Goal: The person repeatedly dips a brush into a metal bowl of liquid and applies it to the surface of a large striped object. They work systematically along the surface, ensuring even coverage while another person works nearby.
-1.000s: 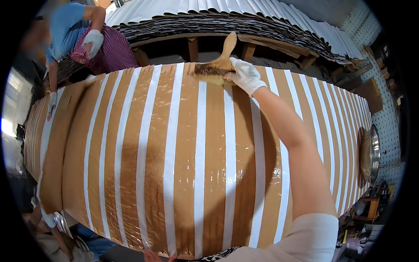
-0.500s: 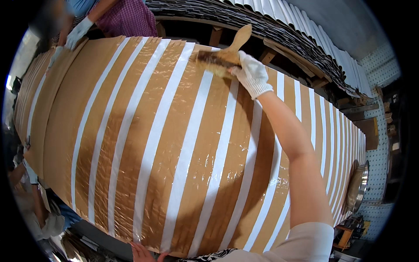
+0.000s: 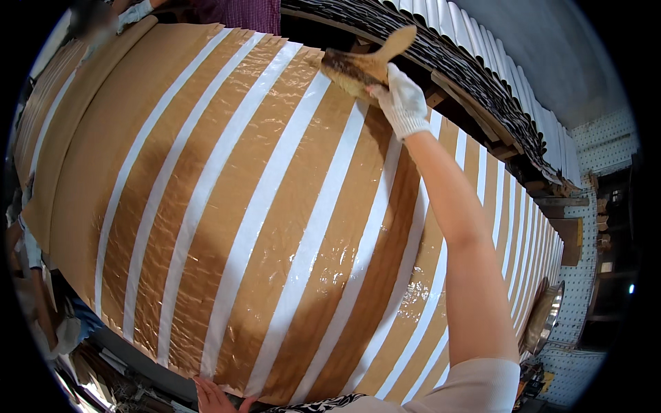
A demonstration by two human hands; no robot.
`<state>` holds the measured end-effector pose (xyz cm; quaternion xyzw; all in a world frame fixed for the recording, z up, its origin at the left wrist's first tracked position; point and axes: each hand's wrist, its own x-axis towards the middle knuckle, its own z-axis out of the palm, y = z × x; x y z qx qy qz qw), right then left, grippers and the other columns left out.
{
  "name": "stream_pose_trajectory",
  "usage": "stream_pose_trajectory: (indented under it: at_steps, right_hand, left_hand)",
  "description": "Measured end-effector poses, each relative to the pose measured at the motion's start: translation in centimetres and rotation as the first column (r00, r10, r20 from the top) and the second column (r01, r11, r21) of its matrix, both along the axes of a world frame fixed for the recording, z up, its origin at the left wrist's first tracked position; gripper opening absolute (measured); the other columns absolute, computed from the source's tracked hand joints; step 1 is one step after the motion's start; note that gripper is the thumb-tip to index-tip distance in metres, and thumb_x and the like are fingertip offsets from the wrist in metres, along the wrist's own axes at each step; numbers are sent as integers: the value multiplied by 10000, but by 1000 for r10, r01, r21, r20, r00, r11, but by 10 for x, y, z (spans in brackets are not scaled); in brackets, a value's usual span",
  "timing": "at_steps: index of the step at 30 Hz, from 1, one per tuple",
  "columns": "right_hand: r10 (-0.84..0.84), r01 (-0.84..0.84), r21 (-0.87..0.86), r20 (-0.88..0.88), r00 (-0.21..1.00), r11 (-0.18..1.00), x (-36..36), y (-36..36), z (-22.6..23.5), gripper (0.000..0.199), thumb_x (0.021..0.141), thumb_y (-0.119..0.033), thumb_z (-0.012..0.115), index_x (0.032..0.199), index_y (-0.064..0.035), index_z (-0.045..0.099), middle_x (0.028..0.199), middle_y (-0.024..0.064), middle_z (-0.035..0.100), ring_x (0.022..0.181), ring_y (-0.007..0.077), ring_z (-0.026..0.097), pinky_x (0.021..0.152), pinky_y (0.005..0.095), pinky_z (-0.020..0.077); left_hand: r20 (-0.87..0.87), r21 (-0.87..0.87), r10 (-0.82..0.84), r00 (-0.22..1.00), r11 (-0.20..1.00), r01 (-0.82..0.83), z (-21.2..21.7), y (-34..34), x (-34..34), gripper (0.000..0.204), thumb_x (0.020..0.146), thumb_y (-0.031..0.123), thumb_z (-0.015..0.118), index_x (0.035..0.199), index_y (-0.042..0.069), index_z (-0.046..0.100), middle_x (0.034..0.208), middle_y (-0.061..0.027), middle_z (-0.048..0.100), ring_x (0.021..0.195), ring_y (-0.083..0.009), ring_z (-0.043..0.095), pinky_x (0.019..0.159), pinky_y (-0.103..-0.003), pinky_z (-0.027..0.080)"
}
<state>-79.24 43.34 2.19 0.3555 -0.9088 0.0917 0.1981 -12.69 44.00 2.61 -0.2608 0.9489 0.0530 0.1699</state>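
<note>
My right hand (image 3: 405, 103), in a white knit glove, grips a wide flat brush (image 3: 361, 67) with a pale wooden handle. Its dark-topped, pale bristles rest at the far edge of the brown paper (image 3: 275, 227), across a white strip. Slanting white strips alternate with brown over the surface, which has a shiny, wet-looking, wrinkled film in the middle and left. My bare left hand (image 3: 219, 396) lies at the near edge with its fingers spread and holds nothing visible; the lower part is cut off by the frame.
A metal basin (image 3: 549, 318) stands at the right end. At the far left, gloved co-workers' hands (image 3: 134, 15) are by a folded-over brown sheet (image 3: 76, 131). Stacked dark sheets (image 3: 358, 31) and pale curled sheets (image 3: 475, 41) lie beyond the far edge.
The brush in my right hand has slid toward the far edge and a little left along the paper. The view has shifted slightly. My left hand stays at the near edge.
</note>
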Motion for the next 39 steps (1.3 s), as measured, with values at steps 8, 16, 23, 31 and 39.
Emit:
stream_pose_trajectory:
  at_steps: [8,16,23,31,39]
  right_hand:
    - [74,-75,-57,-9,997,996,25,-44,48,412,832,-419,692,1058,-95,573,928,129,679,872,305,669,741,375,539]
    - [-1,2,7,-81,997,1000,1,-67,19,309,853,-358,680,940,-91,552,922,125,670,855,296,673,715,373,550]
    - [357,-366,-65,-121,926,928,138,15,-2,167,868,-147,608,1026,-99,625,881,109,650,835,291,645,708,384,521]
    - [489,-566,109,389,781,817,394,166,52,422,756,-128,653,1171,-92,586,1090,109,627,1040,280,599,895,390,468]
    - [244,-387,164,544,803,907,527,210,73,566,753,-144,677,1292,-116,506,1113,112,620,1005,254,609,799,378,504]
  left_hand:
    - [-57,24,38,998,999,-36,9,-4,-7,980,764,559,710,1282,-212,396,1317,-406,410,1300,-516,357,1093,-473,352]
    - [-166,35,-2,986,999,8,11,-8,-3,955,750,511,746,1272,-210,400,1295,-399,439,1235,-543,415,1056,-489,393]
    - [-66,78,95,993,993,-89,7,2,20,966,746,600,678,1206,-226,477,1301,-412,445,1277,-505,407,1025,-488,416]
    - [-221,15,95,971,995,-94,-6,9,27,923,746,569,698,1221,-196,493,1286,-393,467,1272,-492,419,1071,-449,380]
    - [-429,43,103,897,995,-93,-7,22,52,806,846,431,657,1331,-158,396,1379,-337,425,1287,-457,426,1065,-436,375]
